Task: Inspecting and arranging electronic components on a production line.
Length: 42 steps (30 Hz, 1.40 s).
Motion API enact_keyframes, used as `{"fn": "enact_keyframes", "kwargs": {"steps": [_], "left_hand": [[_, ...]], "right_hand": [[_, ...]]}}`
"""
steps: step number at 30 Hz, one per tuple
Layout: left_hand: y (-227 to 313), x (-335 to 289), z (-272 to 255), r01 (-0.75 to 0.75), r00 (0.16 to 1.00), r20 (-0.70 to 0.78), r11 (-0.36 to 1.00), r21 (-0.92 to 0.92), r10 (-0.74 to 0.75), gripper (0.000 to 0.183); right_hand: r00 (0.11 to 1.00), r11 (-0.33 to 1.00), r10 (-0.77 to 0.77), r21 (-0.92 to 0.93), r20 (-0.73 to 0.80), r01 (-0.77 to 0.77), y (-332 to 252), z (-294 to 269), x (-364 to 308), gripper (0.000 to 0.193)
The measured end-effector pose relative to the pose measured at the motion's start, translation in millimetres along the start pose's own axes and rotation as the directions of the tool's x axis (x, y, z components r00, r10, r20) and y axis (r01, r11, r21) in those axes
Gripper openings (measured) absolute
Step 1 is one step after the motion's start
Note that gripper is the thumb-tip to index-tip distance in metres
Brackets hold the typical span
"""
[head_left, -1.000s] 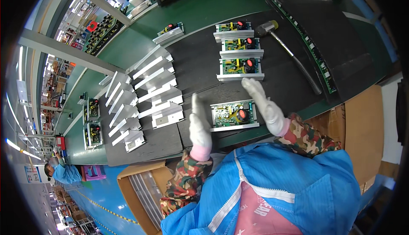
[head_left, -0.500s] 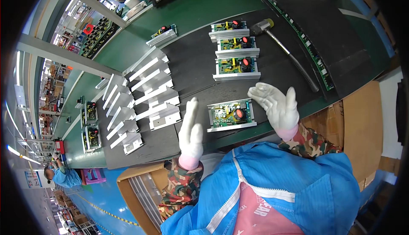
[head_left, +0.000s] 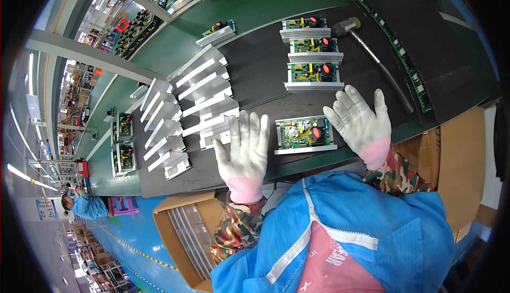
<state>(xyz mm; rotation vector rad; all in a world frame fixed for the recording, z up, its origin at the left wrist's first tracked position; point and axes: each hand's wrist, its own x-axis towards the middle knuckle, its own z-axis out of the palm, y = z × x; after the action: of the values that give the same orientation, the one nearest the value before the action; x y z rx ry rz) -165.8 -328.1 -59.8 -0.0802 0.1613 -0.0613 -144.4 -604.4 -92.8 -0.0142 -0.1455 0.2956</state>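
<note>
My left hand (head_left: 243, 152), in a white glove with a pink cuff, is open with its palm up and fingers stretched out. My right hand (head_left: 362, 125), gloved alike, is also open, its palm turned up and fingers spread. Between them a green circuit board in a silver metal frame (head_left: 304, 134) lies on the black mat (head_left: 249, 75); neither hand appears to hold it. Beyond it stand several like boards on silver heat sinks (head_left: 314, 75) in a column. Left of my left hand are two rows of bent silver metal plates (head_left: 204, 94).
A hammer (head_left: 380, 64) lies at the right, beside a long green circuit strip (head_left: 396, 54). Another board (head_left: 218, 31) sits at the back left. Cardboard boxes (head_left: 164, 213) flank me below the table edge. A person in blue (head_left: 87, 204) is far left.
Both hands have turned from edge-on to palms up, with fingers spreading apart. The whole view has shifted, moving the table's things slightly right and up. The boards stay in place on the mat.
</note>
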Motion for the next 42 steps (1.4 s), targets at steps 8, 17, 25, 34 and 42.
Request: {"fn": "enact_keyframes", "kwargs": {"steps": [8,17,25,34,42], "left_hand": [[-2,0,2,0.038,0.999,-0.02,0.998,0.051,-0.037,0.051],[5,-13,-5,0.162,0.969,0.17,0.981,0.112,-0.179,0.074],[-1,-9,7,-0.437,0.895,0.445,0.208,0.875,0.007,0.053],[4,-5,-2,-0.574,0.776,0.41,-0.805,0.147,-0.479,0.045],[5,4,-22,-0.593,0.759,0.42,-0.794,0.132,-0.497,0.037]], "right_hand": [[1.0,1.0,0.009,0.009,0.011,-0.009,0,-3,0,0.07],[1.0,0.999,-0.009,0.04,0.029,0.008,-1,-8,1,0.071],[1.0,0.998,-0.007,0.066,0.019,0.006,-6,-2,-1,0.074],[0.943,-0.721,0.074,-0.636,0.324,0.275,-2,33,-18,0.049],[0.947,-0.852,0.026,-0.489,0.319,0.188,30,10,-30,0.04]]}}
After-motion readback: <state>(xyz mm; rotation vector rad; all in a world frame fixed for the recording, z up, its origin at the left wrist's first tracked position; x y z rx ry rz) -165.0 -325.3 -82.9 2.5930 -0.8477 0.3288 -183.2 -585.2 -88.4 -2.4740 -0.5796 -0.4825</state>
